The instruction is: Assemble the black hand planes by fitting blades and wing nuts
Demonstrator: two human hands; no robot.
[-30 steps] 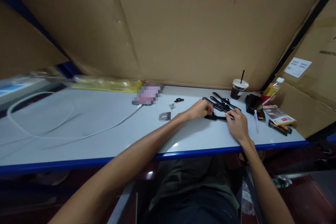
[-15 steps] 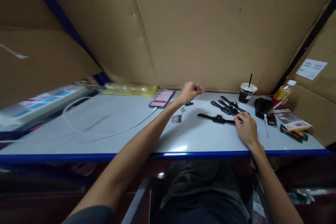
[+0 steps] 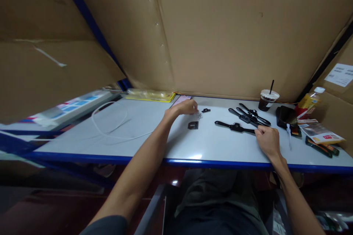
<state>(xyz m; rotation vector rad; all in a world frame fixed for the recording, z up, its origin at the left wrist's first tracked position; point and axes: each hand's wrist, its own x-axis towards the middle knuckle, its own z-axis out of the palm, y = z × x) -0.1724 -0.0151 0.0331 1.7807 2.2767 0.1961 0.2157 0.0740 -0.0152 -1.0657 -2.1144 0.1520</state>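
My right hand (image 3: 267,139) is closed around the right handle of a black spokeshave (image 3: 236,127), which lies on the table. Over the back middle of the tabletop, my left hand (image 3: 188,107) bends its fingers down beside some small silvery parts (image 3: 200,115); the fingers are drawn together, and what they pinch is too small to tell. Just right of it rests a small black metal piece (image 3: 206,110). Nearer to me is a flat, slotted metal blade (image 3: 193,125). Several more black spokeshaves (image 3: 246,117) lie overlapping behind the one in my right hand.
A phone (image 3: 182,99), partly hidden by my left hand, and a yellow-edged clear package (image 3: 151,95) lie at the back. A white cable (image 3: 121,137) loops across the left. On the right stand an iced drink cup (image 3: 267,100), a bottle (image 3: 310,101), a black box (image 3: 286,116) and packets (image 3: 320,132).
My left hand has come down and left, toward the small silvery parts. My right hand has closed more firmly on the spokeshave's handle. The view has shifted slightly left.
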